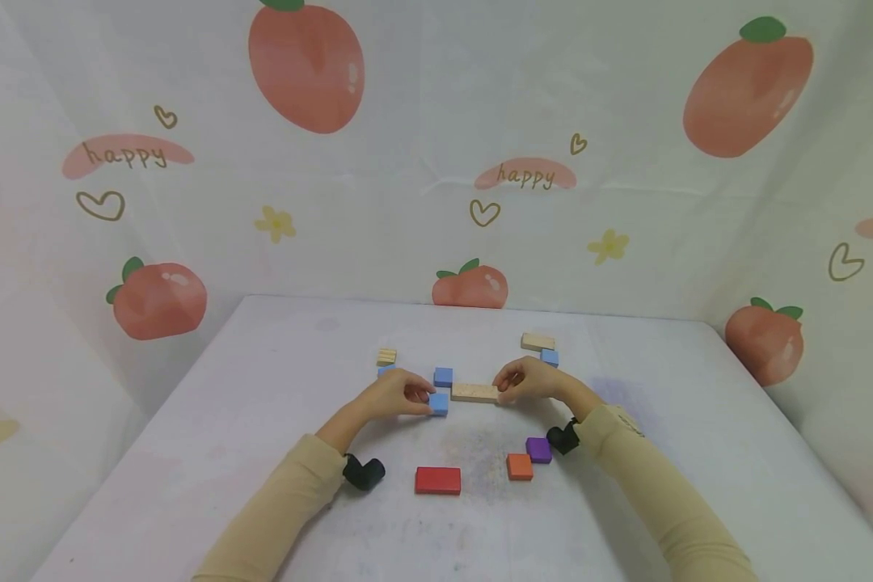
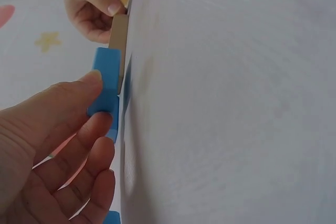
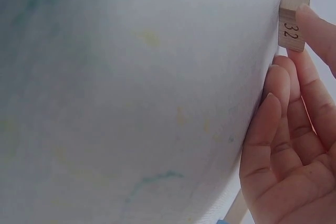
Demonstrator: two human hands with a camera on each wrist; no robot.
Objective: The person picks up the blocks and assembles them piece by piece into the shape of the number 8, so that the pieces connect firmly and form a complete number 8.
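Observation:
My left hand pinches a small blue block between thumb and fingertips; the left wrist view shows the same blue block held upright, slightly tilted. Right behind it on the table is another blue block. My right hand pinches the right end of a long plain wooden block. In the right wrist view the end of this wooden block bears the number 32. Its left end lies close to the two blue blocks; whether they touch I cannot tell.
Nearer the front lie a red block, an orange block and a purple block. Behind my right hand are a wooden block and a blue block. Striped wooden pieces and a partly hidden blue block lie behind my left hand.

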